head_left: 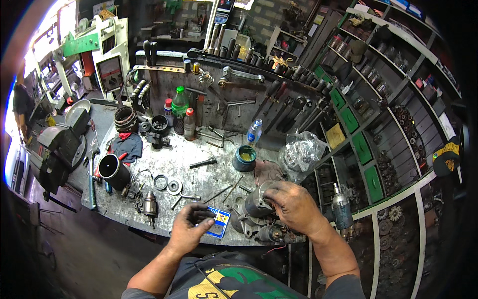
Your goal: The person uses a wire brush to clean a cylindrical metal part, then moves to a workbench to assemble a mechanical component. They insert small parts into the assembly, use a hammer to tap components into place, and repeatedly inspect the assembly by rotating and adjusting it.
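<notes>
A starter motor with a grey cylindrical housing (256, 203) and a smaller solenoid (269, 233) lies at the bench's front edge. My right hand (293, 207) is over the housing's top end, its fingers curled together against the rim. What they pinch, if anything, is hidden. Left of the motor, my left hand (190, 223) hovers with thumb and blackened fingers apart, holding nothing. Just beyond its fingertips lies a blue and yellow card package (219, 219). Farther left are a metal armature-like part (150, 207) and a washer-like ring (174, 186).
A tin of grease (245, 158) and a water bottle (254, 131) stand behind the motor, near a clear plastic bag (302, 151). A black cylinder (113, 171) and a bench vise (59, 149) are at left. A cordless driver (341, 207) hangs by the shelves at right.
</notes>
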{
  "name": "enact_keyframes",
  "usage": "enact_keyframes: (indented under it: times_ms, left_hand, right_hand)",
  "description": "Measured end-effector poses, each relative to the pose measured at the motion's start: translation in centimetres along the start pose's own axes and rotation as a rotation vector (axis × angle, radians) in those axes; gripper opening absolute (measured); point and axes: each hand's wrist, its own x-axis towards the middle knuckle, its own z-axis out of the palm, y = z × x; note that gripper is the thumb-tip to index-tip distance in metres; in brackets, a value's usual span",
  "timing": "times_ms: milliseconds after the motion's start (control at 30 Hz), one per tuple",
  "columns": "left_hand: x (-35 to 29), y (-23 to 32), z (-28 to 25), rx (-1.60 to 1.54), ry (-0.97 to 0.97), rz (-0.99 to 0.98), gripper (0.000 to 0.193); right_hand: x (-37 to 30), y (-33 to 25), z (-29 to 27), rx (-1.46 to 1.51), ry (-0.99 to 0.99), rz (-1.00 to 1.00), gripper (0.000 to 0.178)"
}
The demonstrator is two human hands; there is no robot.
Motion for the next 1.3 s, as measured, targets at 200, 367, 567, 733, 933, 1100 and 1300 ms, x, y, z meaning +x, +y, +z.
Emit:
enact_keyframes:
  times_ms: [200,367,567,733,933,1100,1300]
  left_hand:
    - [-1.0,-2.7,-4.9,0.07,0.2,-0.081,0.03]
    - [-0.6,-3.4,-6.3,0.112,0.204,-0.07,0.029]
    - [1.1,-3.2,-6.4,0.186,0.146,-0.036,0.026]
    - [2.0,-3.4,-6.5,0.17,0.123,-0.081,0.025]
    - [2.8,-4.6,-7.0,0.146,0.1,-0.114,0.025]
    - [3.4,-5.6,-7.6,0.147,0.109,-0.167,0.024]
    - [4.1,-6.0,-8.5,0.232,0.105,-0.123,0.023]
  right_hand:
    - [0.9,-0.8,-0.4,-0.097,-0.104,-0.019,0.029]
    - [1.5,-2.0,-0.5,-0.121,-0.139,0.135,0.021]
    - [2.0,-4.0,-0.2,-0.223,-0.217,0.324,0.022]
    - [2.1,-4.5,0.9,-0.367,-0.185,0.335,0.026]
    - [2.5,-4.4,1.6,-0.447,-0.242,0.419,0.034]
    - [3.0,-4.3,-0.5,-0.306,-0.213,0.506,0.024]
    - [2.2,-4.3,-1.6,-0.054,-0.133,0.301,0.021]
